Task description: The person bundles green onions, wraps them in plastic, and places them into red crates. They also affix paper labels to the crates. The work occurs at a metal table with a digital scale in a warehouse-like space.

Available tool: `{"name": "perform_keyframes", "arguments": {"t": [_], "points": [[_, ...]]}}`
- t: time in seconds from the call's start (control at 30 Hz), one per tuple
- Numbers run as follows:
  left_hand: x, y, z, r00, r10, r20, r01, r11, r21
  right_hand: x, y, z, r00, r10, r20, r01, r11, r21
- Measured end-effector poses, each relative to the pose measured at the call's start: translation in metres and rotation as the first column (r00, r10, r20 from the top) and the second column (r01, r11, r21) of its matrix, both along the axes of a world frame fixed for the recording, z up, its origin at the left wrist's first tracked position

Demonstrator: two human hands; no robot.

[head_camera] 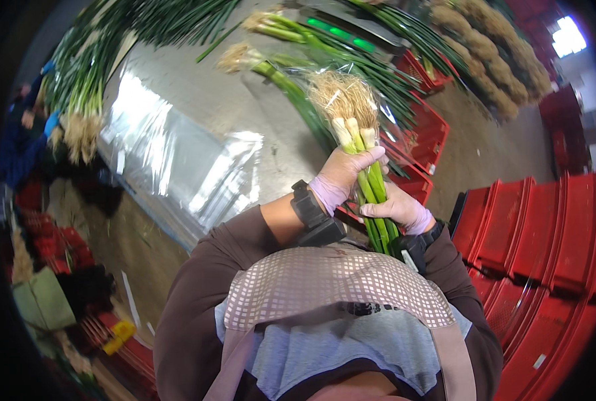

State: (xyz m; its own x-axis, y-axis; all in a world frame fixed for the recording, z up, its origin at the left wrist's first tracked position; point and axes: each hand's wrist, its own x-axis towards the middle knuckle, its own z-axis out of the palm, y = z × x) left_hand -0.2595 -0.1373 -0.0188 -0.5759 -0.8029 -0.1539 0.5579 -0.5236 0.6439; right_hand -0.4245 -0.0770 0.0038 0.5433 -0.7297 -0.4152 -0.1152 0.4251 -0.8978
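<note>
My left hand (339, 175), in a thin pale glove, grips a bunch of green onions (365, 165) just below the white stalk ends. Lower on the green leaves, my right hand (399, 208), gloved alike, is closed around the same bunch. Its roots (345, 97) point away from me and lie inside a clear plastic bag (323, 82). The leaves run down towards my apron, where their tips are hidden. Beyond the bunch, more green onions (298, 37) lie across the metal table (283, 145), roots to the left.
Clear plastic bags (177, 165) are stacked on the table's left. A scale (340, 35) with green displays stands at the back. Red crates (518, 225) pile up at right; bundled onions (498, 55) lie beyond. A blue-gloved person (25, 135) handles onions at far left.
</note>
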Motion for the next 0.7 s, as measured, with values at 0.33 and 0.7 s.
{"name": "perform_keyframes", "arguments": {"t": [0.33, 0.7], "points": [[-0.156, -0.039, 0.064, 0.972, -0.233, 0.019, 0.233, 0.962, -0.140, -0.170, 0.197, -0.047, 1.000, 0.031, -0.003, -0.031, 0.978, -0.207], [-0.329, 0.070, -0.037, 0.879, -0.075, 0.471, 0.464, 0.362, -0.809, -0.215, 0.342, -0.038, 0.689, -0.689, -0.224, 0.719, 0.688, 0.098]]}}
